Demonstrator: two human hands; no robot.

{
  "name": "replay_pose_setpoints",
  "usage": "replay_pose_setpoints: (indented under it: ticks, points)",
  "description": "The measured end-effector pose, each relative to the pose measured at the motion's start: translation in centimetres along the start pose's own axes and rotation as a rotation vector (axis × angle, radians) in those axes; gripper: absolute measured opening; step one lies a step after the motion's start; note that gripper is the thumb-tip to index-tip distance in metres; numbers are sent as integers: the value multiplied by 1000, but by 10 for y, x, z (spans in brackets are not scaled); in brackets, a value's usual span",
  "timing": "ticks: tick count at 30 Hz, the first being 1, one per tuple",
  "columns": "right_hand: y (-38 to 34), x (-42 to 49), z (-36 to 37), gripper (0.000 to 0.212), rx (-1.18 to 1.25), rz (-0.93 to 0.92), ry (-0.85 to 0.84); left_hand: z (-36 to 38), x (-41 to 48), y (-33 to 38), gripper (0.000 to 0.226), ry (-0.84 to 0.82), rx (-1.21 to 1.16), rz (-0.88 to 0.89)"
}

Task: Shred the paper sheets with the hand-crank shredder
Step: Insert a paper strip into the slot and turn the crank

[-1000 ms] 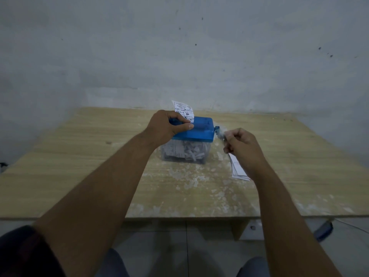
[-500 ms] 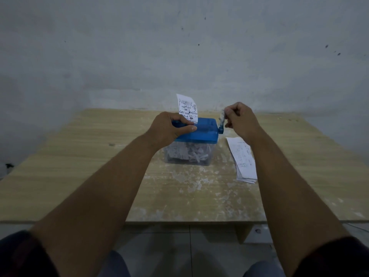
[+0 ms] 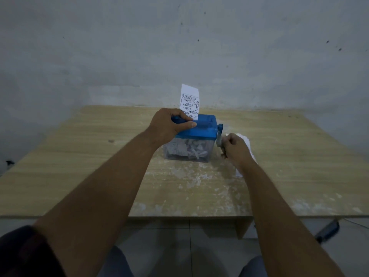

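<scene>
Head view: left grip (image 3: 169,124) clamps the top left of the blue shredder (image 3: 203,129), mid-surface (image 3: 95,156), sheet (image 3: 189,100) upright in its slot; right grip (image 3: 234,148) curls round the crank (image 3: 219,136) on its right side

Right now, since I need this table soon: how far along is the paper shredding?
Done: the clear bin holds many shreds. In hand: one printed sheet stands in the blue top, which the left hand grips; the right hand grips the crank. Left: that sheet plus the stack beside the bin, partly under the right hand.
</scene>
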State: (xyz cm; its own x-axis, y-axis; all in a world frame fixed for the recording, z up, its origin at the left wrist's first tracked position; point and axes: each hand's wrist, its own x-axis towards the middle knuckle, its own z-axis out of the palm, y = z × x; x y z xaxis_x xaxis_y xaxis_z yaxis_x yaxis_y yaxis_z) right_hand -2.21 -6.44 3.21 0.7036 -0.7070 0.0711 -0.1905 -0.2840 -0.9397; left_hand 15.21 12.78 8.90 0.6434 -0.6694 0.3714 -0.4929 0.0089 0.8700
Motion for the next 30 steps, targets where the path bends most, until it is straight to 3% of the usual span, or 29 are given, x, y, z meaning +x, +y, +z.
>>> replay_pose_setpoints:
  ticks: [6, 14, 23, 30]
  points:
    - [-9, -45, -6, 29, 121, -140, 13, 1, -1, 0, 16, -12, -33, -1]
    - [-71, -35, -40, 16, 132, -301, -70, -5, 0, 1, 13, -53, 29, -9]
    - [-96, 32, -46, 24, 52, -237, -110, -5, -1, -1, 9, -51, 49, 17]
    - [-86, 72, -26, 27, 62, -114, -17, -5, -2, -2, 18, -63, 97, 53]
